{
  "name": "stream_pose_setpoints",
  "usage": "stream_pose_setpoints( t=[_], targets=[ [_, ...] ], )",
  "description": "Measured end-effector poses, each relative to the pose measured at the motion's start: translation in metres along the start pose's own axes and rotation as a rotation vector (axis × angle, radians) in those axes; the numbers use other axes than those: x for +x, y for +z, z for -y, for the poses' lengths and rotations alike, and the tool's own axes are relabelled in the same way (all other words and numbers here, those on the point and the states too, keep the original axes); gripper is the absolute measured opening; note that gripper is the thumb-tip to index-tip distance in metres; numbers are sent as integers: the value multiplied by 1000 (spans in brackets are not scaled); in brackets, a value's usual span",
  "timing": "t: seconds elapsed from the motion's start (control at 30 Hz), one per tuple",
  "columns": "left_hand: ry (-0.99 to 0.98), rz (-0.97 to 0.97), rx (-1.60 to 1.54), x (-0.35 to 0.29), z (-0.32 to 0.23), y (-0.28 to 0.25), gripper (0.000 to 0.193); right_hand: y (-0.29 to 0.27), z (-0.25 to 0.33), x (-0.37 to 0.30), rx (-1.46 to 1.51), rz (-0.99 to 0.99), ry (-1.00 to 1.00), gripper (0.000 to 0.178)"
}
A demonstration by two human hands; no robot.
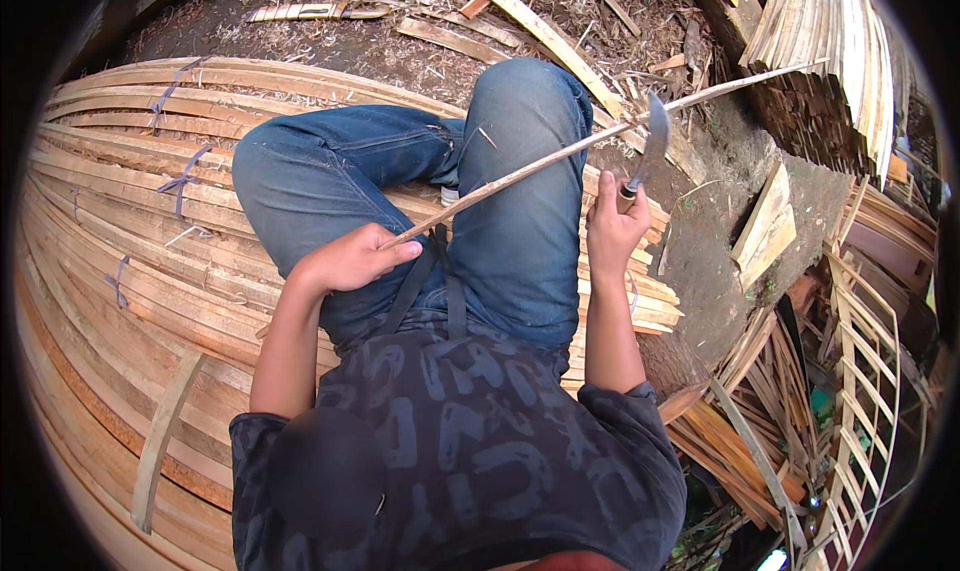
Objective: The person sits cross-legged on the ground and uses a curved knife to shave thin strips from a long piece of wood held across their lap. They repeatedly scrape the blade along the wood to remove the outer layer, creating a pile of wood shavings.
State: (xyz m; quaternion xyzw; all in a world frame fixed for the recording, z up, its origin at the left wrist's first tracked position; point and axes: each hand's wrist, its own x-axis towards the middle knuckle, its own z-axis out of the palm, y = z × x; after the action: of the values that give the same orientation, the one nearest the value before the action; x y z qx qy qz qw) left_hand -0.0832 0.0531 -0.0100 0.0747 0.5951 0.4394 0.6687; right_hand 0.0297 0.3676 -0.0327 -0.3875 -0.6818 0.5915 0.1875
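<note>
My left hand (350, 258) is closed round the near end of a long thin wooden stick (540, 164), just above my left thigh. The stick slants up to the right across my knees, its far end beyond my right leg. Gripped in my right hand (614, 223) is a knife (655, 146), its curved blade pointing up and away from me. The blade lies against or very close to the stick; whether they touch I cannot tell. Most of the knife's dark handle is hidden in my fingers.
Bundled wooden slats (120, 196), tied with purple strips, lie under me and to the left. A wooden sheath (315, 12) rests on the littered ground ahead. Stacked boards (825, 46) stand at the far right, with a slatted wooden frame (862, 401) nearer.
</note>
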Motion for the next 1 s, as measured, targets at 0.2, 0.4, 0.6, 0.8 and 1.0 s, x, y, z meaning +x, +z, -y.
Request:
stream_pose_setpoints(
  t=[0.2, 0.4, 0.6, 0.8, 1.0],
  targets=[
    [-55, 59, -143, -2, 0, -2, 50, -38, 47, 28, 123, -53, 87, 16],
    [-9, -46, 61, -2, -5, 1, 58, -31, 67, -8, 205, 731, 377, 10],
    [71, -171, 147, -7, -11, 15, 54, -28, 63, -1, 255, 402, 482, 12],
    [38, -134, 189, -9, -11, 11, 53, -62, 80, 31, 392, -97, 165, 19],
    [94, -196, 176, -8, -12, 16, 55, -31, 67, -13, 245, 602, 297, 33]
  ],
)
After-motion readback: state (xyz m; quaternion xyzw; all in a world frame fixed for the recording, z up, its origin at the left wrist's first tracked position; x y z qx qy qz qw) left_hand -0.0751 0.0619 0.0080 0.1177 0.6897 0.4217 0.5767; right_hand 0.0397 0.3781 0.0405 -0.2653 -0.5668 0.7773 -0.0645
